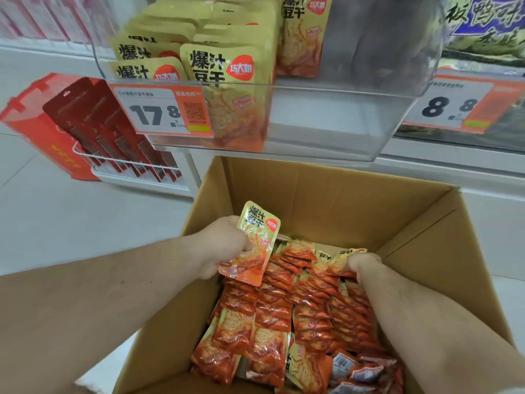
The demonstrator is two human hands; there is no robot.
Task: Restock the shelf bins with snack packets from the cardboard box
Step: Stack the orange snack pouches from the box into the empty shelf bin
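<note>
An open cardboard box (335,194) stands below the shelf, filled with rows of orange and yellow snack packets (306,317). My left hand (224,245) grips a small stack of packets (254,245) raised above the box's left side. My right hand (362,264) reaches down into the far rows and pinches packets (338,264) there. Above hangs a clear plastic shelf bin (326,120). Matching yellow packets (227,66) fill its left half, and its right half is bare.
A price tag reading 17.8 (160,110) hangs on the bin's front. To the right is another bin with an 8.8 tag (451,105). Red boxed goods (93,129) sit in a white wire rack at lower left. A white tiled floor (71,217) lies left of the box.
</note>
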